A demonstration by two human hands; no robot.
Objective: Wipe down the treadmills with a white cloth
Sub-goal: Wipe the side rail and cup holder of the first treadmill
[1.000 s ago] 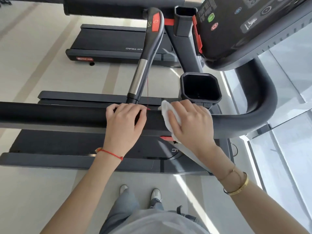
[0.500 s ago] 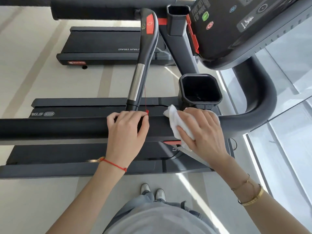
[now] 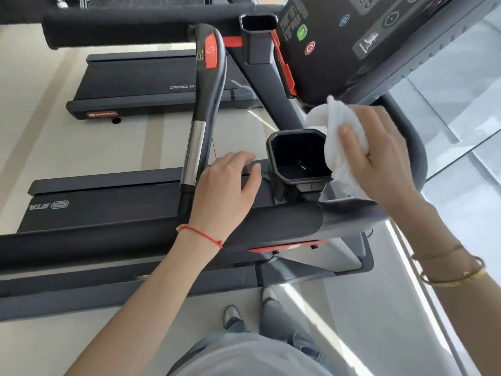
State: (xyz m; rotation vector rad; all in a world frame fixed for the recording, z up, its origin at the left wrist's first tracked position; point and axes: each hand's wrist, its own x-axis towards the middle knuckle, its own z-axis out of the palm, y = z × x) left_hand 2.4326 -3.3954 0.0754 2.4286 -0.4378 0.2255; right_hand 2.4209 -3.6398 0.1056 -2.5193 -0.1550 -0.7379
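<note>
The right hand (image 3: 379, 158) grips a bunched white cloth (image 3: 340, 134), fingers curled round it, just beside the black cup holder (image 3: 298, 158) and below the console (image 3: 352, 36) with its green and red buttons. The left hand (image 3: 225, 185) hovers with relaxed, straight fingers above the padded handrail (image 3: 135, 240). The near treadmill deck (image 3: 95, 207) shows partial reversed letters "STA"; the far treadmill (image 3: 141, 77) reads "R TRAC".
</note>
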